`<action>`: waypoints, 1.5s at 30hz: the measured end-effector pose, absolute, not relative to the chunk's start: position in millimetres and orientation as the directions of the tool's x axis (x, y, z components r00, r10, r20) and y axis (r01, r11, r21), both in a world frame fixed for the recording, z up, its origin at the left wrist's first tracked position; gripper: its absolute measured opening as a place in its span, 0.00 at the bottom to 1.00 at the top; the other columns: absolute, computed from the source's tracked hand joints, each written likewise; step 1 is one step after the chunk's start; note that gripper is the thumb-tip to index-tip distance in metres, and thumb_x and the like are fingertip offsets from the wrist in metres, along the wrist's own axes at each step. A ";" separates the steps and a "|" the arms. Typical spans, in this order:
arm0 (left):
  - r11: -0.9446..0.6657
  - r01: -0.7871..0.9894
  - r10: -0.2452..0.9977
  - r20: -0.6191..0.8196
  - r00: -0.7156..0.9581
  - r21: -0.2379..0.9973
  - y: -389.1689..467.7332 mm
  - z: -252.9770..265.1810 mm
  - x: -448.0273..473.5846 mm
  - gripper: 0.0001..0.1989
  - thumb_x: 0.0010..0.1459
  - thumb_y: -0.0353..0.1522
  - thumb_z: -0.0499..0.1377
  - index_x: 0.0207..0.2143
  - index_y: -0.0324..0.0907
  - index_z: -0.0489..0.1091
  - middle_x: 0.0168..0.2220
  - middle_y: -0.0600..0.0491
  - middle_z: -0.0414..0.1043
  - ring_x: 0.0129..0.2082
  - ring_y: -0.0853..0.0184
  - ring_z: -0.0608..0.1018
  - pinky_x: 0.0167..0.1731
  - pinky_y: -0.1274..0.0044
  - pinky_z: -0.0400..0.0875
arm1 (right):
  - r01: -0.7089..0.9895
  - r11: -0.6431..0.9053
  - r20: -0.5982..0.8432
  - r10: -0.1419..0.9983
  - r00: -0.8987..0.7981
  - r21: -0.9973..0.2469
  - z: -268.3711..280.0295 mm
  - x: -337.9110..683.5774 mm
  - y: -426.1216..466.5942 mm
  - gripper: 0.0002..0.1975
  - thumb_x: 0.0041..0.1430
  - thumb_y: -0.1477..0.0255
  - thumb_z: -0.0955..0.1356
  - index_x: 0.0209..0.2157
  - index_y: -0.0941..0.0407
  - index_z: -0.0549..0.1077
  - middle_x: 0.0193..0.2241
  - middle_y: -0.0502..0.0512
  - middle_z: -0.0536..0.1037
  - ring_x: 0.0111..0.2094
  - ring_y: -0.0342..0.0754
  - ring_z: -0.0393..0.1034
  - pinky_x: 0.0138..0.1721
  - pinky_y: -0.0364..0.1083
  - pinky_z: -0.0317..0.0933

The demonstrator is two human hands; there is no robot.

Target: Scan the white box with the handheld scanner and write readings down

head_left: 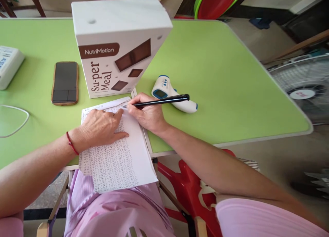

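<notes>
A sheet of paper (110, 161) covered in rows of small handwriting lies at the front edge of the green table, its lower part hanging over my lap. My left hand (102, 125) rests on the sheet with its fingers stretched out, the index fingertip close to the pen's tip. In my right hand (147, 113) is a black pen (164, 100), its tip on or just above the upper part of the writing. Beneath the sheet, its top edge shows another layer of paper. Beside my right hand lies a white and blue infrared thermometer (177, 100).
A tall NutriMotion box (120, 17) stands just behind the paper. To its left lie a smartphone (65, 83) and a white cable (25, 119), with a white box (9, 65) at the far left. A fan (303, 89) and a red stool (190, 185) are beside the green table (218, 69).
</notes>
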State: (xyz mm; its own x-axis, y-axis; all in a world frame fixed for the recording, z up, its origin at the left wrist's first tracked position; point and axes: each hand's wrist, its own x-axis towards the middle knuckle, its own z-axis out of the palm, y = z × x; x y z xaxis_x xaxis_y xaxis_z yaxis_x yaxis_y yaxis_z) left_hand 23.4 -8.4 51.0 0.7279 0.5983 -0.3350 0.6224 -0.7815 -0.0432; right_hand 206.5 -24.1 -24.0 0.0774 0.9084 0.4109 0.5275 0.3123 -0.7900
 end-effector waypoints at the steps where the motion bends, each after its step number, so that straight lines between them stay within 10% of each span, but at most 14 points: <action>1: -0.782 0.622 0.597 -0.336 0.729 -0.039 -8.5 50.7 23.2 0.34 0.68 0.54 0.55 0.61 0.35 0.64 0.36 0.40 0.81 0.38 0.47 0.84 0.28 0.71 0.62 | 0.525 0.310 0.409 0.909 0.080 -0.793 -23.8 206.4 -24.2 0.06 0.55 0.69 0.70 0.26 0.52 0.71 0.23 0.47 0.75 0.24 0.43 0.65 0.27 0.45 0.64; 45: -0.786 0.618 0.587 -0.313 0.746 0.000 -7.7 48.4 19.4 0.31 0.68 0.52 0.55 0.59 0.36 0.65 0.39 0.39 0.81 0.39 0.47 0.83 0.29 0.70 0.63 | 0.528 0.278 0.386 0.917 0.103 -0.802 -23.9 206.2 -25.0 0.07 0.55 0.69 0.69 0.25 0.51 0.68 0.22 0.46 0.73 0.24 0.43 0.64 0.29 0.46 0.63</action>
State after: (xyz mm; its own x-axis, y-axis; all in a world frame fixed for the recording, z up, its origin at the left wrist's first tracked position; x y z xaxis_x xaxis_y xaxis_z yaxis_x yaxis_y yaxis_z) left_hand 19.4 -7.7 48.4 0.7464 0.5871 -0.3135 0.6181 -0.7861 -0.0005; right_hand 206.2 -25.0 -23.9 0.1034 0.9166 0.3862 0.5281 0.2784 -0.8022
